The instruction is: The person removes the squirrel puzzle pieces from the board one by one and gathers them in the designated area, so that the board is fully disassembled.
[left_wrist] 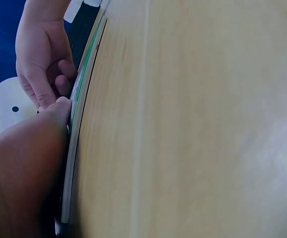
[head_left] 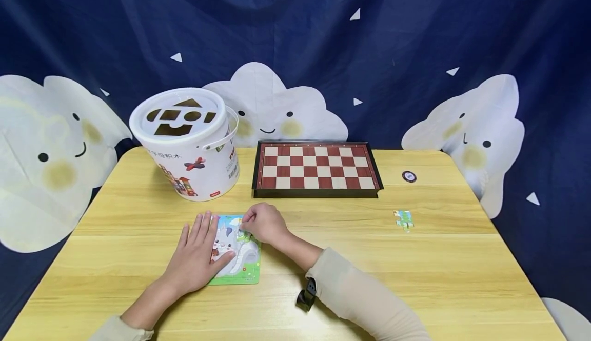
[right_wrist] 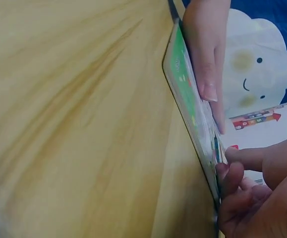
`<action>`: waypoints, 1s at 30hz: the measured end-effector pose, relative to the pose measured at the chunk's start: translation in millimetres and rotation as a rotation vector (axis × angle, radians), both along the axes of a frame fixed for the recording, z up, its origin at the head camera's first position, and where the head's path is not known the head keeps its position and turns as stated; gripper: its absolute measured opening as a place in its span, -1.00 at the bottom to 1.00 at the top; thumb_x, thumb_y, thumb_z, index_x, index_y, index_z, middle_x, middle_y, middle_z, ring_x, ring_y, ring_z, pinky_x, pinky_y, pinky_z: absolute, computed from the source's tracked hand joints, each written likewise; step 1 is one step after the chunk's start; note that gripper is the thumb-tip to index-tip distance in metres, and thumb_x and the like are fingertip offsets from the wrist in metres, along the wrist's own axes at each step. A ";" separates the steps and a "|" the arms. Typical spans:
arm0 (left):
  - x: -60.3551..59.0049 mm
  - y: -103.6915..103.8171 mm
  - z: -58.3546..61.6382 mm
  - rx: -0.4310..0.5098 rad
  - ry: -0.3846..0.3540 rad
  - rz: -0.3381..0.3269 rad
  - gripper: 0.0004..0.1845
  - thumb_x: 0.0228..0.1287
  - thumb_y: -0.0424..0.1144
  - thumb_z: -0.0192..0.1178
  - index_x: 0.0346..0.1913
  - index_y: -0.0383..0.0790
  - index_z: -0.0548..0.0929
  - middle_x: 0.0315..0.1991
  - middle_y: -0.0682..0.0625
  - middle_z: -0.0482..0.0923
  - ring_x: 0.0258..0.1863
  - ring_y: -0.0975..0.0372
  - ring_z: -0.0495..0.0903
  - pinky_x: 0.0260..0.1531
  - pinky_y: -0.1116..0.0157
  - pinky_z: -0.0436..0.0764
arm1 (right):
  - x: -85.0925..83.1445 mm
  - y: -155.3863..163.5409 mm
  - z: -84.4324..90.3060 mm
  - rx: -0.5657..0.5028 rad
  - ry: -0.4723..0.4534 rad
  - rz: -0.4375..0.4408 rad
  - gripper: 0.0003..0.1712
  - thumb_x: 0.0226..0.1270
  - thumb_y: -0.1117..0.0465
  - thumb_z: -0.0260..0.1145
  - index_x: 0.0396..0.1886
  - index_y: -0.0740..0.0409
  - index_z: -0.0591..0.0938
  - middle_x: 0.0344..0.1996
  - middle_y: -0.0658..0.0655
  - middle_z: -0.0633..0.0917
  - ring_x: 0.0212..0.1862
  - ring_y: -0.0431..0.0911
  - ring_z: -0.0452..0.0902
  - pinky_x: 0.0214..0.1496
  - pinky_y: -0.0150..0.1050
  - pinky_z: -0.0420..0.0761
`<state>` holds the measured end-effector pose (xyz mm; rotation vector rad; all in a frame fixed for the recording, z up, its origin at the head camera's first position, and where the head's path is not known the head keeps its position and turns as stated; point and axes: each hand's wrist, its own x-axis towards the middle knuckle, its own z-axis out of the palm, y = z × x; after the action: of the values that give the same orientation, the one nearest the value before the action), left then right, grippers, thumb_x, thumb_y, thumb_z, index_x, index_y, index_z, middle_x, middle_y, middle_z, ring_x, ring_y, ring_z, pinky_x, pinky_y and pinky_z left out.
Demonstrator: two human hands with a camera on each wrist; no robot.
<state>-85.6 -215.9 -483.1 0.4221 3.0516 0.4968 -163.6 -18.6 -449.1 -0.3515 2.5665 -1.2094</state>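
A jigsaw puzzle with a pale cartoon animal and a green border lies flat near the middle of the table. My left hand rests over its left side, fingers straight and pointing away from me, thumb across the picture. At the puzzle's upper right, my right hand pinches a puzzle piece between thumb and fingers. In the right wrist view this piece sits slightly tilted at the board's surface; the fingers partly hide it. Out to the right lies another, loose puzzle piece, with green and blue print.
Behind the puzzle on the left stands a white block bucket with shape holes in its lid. A red-and-white chessboard case lies behind to the right. Farther right is a small round dark disc. A blue curtain hangs behind the table.
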 end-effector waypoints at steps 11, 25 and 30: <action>0.0 0.0 1.3 -0.004 -0.005 -0.001 0.05 0.44 0.28 0.09 0.59 -0.48 -0.02 0.61 -0.38 -0.14 0.59 -0.24 -0.17 0.48 -0.27 -0.18 | -2.4 -0.2 -2.2 -0.172 -0.158 -0.048 -0.91 0.27 0.32 0.49 -0.44 0.15 0.76 -0.63 0.00 0.69 -0.67 -0.21 0.47 -0.61 -0.42 0.49; -0.3 0.4 1.7 -0.007 -0.029 0.010 0.07 0.45 0.32 0.04 0.59 -0.49 -0.06 0.62 -0.36 -0.18 0.60 -0.22 -0.21 0.49 -0.24 -0.22 | -7.2 30.7 0.3 -0.344 -0.239 -0.059 -0.95 0.30 0.35 0.45 -0.27 0.23 0.79 -0.48 0.11 0.76 -0.63 -0.16 0.42 -0.62 -0.44 0.31; 0.1 0.0 2.1 -0.008 -0.025 0.009 0.08 0.44 0.32 0.05 0.59 -0.49 -0.06 0.62 -0.37 -0.18 0.60 -0.22 -0.21 0.49 -0.25 -0.21 | -11.0 63.7 6.5 -0.364 -0.250 -0.052 -0.92 0.31 0.35 0.44 -0.22 0.24 0.78 -0.41 0.21 0.77 -0.59 -0.14 0.44 -0.59 -0.41 0.32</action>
<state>-85.5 -215.8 -481.0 0.3996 3.0316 0.4866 -174.6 45.0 -442.6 -0.1925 2.1546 -1.6296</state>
